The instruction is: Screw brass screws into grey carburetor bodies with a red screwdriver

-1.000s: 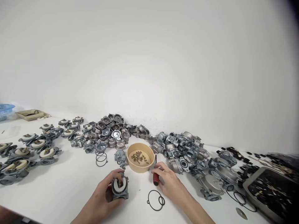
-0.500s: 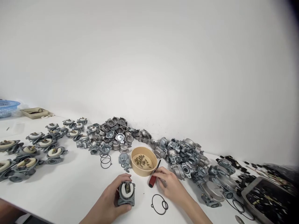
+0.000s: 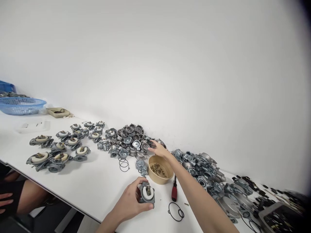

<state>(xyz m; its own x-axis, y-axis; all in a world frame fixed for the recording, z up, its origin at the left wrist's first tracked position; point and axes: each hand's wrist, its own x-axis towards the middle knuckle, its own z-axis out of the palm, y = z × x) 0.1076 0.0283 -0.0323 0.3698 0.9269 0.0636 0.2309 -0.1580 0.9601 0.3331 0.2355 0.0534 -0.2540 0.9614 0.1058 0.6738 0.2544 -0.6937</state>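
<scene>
My left hand (image 3: 128,200) is closed around a carburetor body (image 3: 147,193) with a white float facing up, low over the white table. My right hand (image 3: 159,149) stretches past the tan bowl of small brass screws (image 3: 151,161) to the heap of metal float bowls (image 3: 132,139). Its thumb and fingers are apart beside a round float bowl (image 3: 145,147); whether they touch it I cannot tell. A red-handled screwdriver (image 3: 174,192) lies right of the screw bowl. Nearer me are black rubber rings (image 3: 176,212) and a small screw (image 3: 186,204).
Carburetor bodies with white floats (image 3: 60,157) stand in rows at left. A pile of metal carburetors (image 3: 201,166) lies at right, beyond it a metal tray of dark parts (image 3: 279,216). A blue basket (image 3: 21,106) sits far left. Another person's hand (image 3: 6,202) shows below the table edge.
My right hand has let go of the screwdriver, which now lies on the table, and has moved forward to the float bowl heap. The view has turned left; my left hand still holds the carburetor body.
</scene>
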